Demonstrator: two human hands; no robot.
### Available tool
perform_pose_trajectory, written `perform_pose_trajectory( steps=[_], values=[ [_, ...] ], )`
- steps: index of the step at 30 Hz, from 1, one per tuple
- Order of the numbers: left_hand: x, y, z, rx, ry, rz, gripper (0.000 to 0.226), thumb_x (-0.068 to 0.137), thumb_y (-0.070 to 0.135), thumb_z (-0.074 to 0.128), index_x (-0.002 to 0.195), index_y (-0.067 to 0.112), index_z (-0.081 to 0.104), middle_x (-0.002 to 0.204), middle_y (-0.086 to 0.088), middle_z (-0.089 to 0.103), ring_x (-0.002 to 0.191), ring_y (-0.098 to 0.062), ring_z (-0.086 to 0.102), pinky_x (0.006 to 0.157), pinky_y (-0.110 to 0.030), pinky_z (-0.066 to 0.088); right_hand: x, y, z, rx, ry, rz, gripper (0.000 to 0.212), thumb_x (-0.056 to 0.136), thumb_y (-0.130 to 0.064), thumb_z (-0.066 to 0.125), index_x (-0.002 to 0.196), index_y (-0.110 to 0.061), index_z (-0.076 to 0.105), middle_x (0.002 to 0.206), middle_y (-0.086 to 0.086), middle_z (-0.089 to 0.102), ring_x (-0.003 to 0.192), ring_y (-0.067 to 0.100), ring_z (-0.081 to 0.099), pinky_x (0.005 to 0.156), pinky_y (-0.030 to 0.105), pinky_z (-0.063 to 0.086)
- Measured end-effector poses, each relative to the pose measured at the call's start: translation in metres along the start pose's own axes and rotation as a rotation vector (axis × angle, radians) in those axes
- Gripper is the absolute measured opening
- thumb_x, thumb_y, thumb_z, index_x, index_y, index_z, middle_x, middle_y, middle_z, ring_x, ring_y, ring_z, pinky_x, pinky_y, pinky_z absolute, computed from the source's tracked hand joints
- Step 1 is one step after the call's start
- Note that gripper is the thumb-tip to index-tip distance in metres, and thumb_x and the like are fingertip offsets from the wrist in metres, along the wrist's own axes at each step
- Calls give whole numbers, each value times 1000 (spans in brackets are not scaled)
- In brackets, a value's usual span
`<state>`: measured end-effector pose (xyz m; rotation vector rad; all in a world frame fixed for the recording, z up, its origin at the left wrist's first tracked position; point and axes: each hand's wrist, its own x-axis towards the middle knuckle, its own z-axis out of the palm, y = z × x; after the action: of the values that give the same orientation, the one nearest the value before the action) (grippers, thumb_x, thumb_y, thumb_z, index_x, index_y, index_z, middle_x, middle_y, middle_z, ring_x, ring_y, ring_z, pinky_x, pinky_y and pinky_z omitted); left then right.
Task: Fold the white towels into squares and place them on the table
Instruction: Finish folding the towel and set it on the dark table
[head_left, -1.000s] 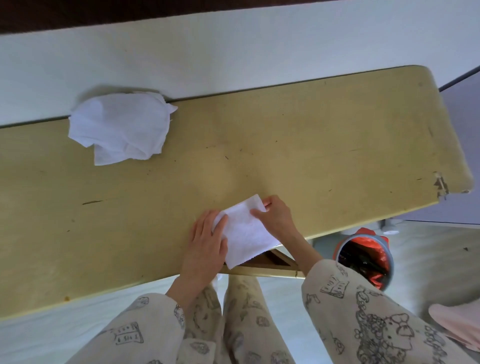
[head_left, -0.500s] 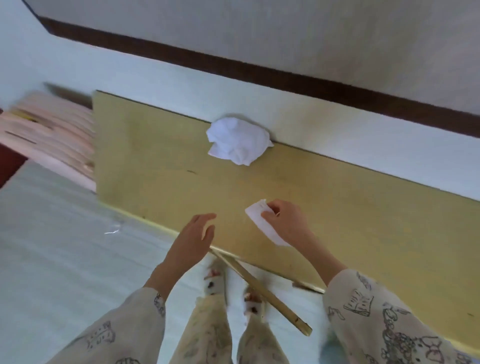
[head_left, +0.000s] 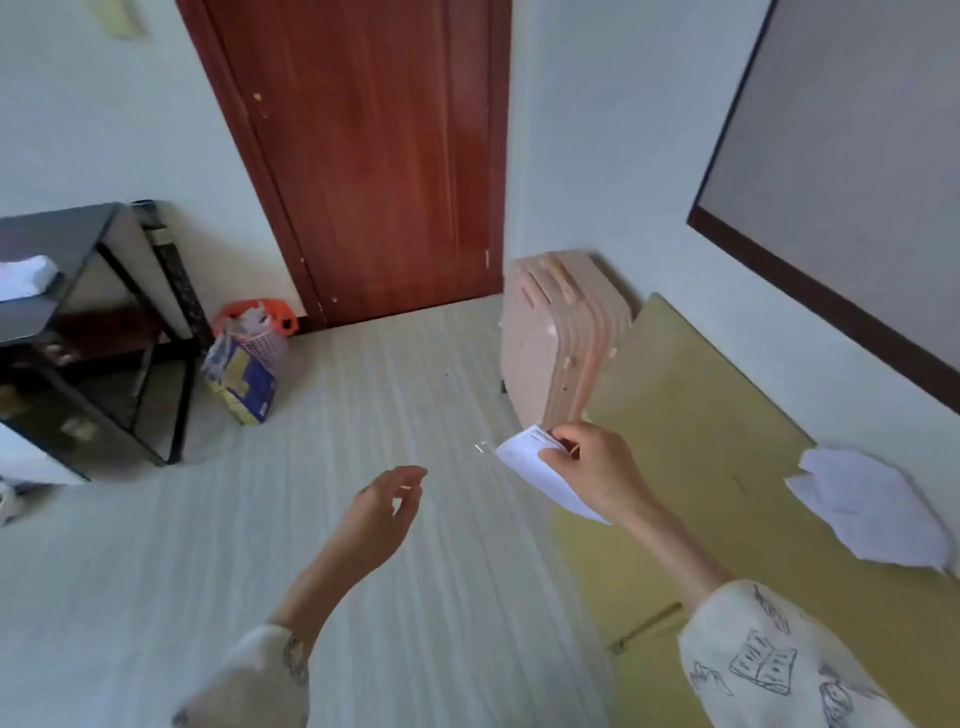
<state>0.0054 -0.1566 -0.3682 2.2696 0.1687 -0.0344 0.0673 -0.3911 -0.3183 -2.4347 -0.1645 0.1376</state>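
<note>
My right hand (head_left: 597, 470) grips a small folded white towel (head_left: 535, 470) in the air, by the left end of the yellow-green table (head_left: 691, 415). My left hand (head_left: 382, 512) floats over the pale floor with fingers apart and nothing in it. A loose pile of unfolded white towels (head_left: 867, 512) lies on the table at the far right, by the wall.
A stack of pink boards (head_left: 558, 338) leans at the table's end. A red-brown door (head_left: 363, 156) stands ahead. A black shelf unit (head_left: 83, 322) with something white (head_left: 23, 278) on it is at the left, with a pink basket (head_left: 257, 327) and a blue box (head_left: 241, 387) beside it.
My view has swung left from the tabletop to the room. My right hand has lifted the folded towel off the table. My left hand has let go and moved out over the floor.
</note>
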Motion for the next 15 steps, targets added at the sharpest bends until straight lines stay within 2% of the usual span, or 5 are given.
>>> perform_pose_trajectory(
  steps=[3,8,11,13,15],
  values=[
    [-30,-57,-69,-119,108,-115,19,94,11,48,105,21,60,97,5,63,89,-13,61,73,-15,42,13,-79,61,29,-87,-101,21,83,-20,58,75,-1,56,68,15,53,63,18,41,57,31,29],
    [-71,-148,-181,-186,262,-213,20,94,5,46,94,21,59,84,13,61,67,13,57,60,-5,41,19,-206,161,127,-214,-249,16,82,-22,61,74,-8,60,64,2,56,62,15,46,57,25,35],
    [-85,-189,-234,-260,358,-297,28,95,4,43,88,28,58,85,7,63,65,7,59,59,-8,42,21,-269,212,149,-345,-328,17,83,-22,62,75,-8,61,69,9,61,64,14,47,59,26,36],
    [-84,-213,-265,-297,403,-322,24,96,6,43,93,24,58,87,3,64,68,0,61,60,-10,44,31,-307,241,153,-401,-373,19,83,-23,63,78,-4,62,75,15,63,65,14,46,60,27,34],
    [-78,-234,-295,-323,449,-326,20,96,7,43,96,20,58,88,3,64,68,1,61,63,-13,45,45,-342,268,152,-441,-416,21,83,-24,64,81,-3,63,71,12,59,65,13,45,60,27,34]
  ],
)
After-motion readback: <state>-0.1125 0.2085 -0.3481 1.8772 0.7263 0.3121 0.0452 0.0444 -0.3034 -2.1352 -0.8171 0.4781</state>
